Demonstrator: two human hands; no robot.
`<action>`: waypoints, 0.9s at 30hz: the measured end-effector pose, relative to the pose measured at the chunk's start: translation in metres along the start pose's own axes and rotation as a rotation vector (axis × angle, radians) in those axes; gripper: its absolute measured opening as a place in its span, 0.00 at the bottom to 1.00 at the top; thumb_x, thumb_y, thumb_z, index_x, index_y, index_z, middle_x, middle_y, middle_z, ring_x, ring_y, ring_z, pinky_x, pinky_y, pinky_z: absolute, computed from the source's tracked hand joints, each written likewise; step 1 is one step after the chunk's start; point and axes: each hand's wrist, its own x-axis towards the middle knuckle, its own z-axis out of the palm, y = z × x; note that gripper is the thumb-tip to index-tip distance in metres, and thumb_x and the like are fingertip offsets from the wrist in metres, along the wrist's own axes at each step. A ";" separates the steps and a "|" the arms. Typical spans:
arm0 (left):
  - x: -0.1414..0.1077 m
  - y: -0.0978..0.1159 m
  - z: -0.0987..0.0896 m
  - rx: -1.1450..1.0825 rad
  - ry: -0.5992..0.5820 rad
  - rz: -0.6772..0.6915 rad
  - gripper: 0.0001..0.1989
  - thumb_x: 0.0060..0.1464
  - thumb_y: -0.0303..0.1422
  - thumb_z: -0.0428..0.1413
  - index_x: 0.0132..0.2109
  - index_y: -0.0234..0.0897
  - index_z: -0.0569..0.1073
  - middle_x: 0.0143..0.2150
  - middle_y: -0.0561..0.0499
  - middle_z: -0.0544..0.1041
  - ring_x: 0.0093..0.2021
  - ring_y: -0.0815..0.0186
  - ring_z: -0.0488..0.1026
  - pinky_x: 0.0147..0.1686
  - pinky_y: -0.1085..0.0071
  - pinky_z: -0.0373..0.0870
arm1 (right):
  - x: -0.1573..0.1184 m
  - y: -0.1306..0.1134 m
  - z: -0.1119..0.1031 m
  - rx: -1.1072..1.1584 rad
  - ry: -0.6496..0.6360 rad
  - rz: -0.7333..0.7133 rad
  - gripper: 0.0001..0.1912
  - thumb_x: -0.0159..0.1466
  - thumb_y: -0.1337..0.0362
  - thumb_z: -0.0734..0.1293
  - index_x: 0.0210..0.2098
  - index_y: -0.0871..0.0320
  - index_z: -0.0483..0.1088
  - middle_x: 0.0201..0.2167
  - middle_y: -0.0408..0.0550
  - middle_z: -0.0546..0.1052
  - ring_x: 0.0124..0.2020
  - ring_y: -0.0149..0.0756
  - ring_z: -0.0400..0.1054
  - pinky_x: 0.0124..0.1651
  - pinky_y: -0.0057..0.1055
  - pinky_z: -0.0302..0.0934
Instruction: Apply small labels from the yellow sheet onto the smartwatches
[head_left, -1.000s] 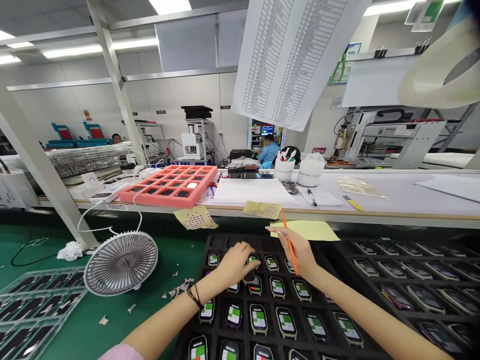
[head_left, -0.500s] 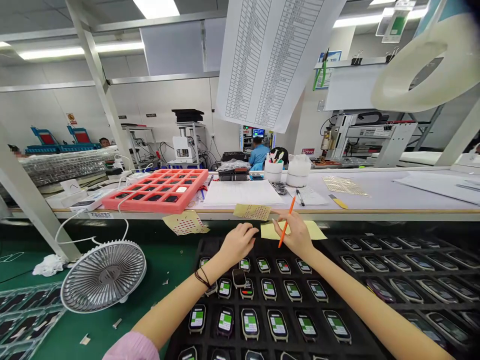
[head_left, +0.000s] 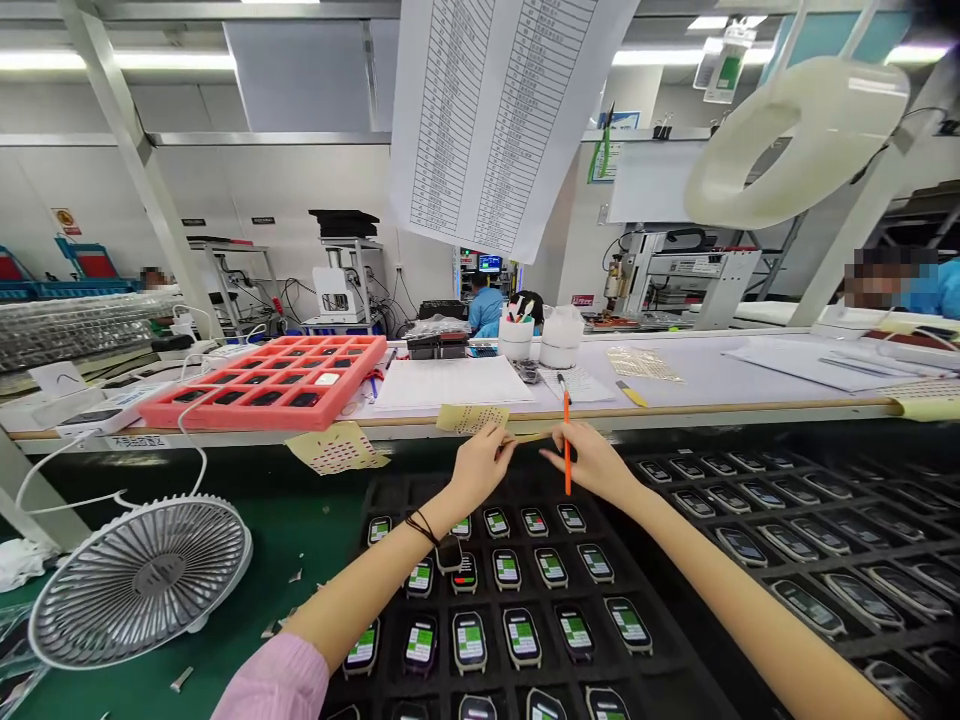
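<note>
My left hand (head_left: 480, 468) is pinching a thin yellow paper strip (head_left: 529, 436) between thumb and fingers, just below the bench edge. My right hand (head_left: 594, 464) is curled around an orange pencil (head_left: 567, 470), its fingers reaching toward the strip; I cannot tell whether they are touching it. The hands are near each other, not together. My pink sleeve (head_left: 274, 680) is showing at the lower left.

Under my hands, smartwatches (head_left: 521, 635) with green-lit screens are sitting in rows in a black foam tray (head_left: 660, 640), and one dark watch (head_left: 450, 552) is lying loose under my left wrist. A second black tray (head_left: 795, 540) is holding more watches on the right. A white desk fan (head_left: 140, 582) is standing on the green mat (head_left: 270, 570) at left.

Perforated yellow sheets (head_left: 471, 418) are hanging over the bench edge. Beyond them, a coral-red tray (head_left: 262, 382) is sitting on the bench. A co-worker in blue (head_left: 486, 308) is sitting farther off.
</note>
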 end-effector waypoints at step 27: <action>-0.002 -0.003 0.016 -0.394 -0.138 -0.231 0.12 0.55 0.27 0.51 0.44 0.48 0.73 0.49 0.60 0.69 0.50 0.68 0.68 0.53 0.65 0.66 | 0.000 -0.028 -0.009 -0.248 0.282 -0.245 0.11 0.56 0.73 0.65 0.28 0.65 0.55 0.31 0.45 0.67 0.34 0.27 0.58 0.41 0.26 0.53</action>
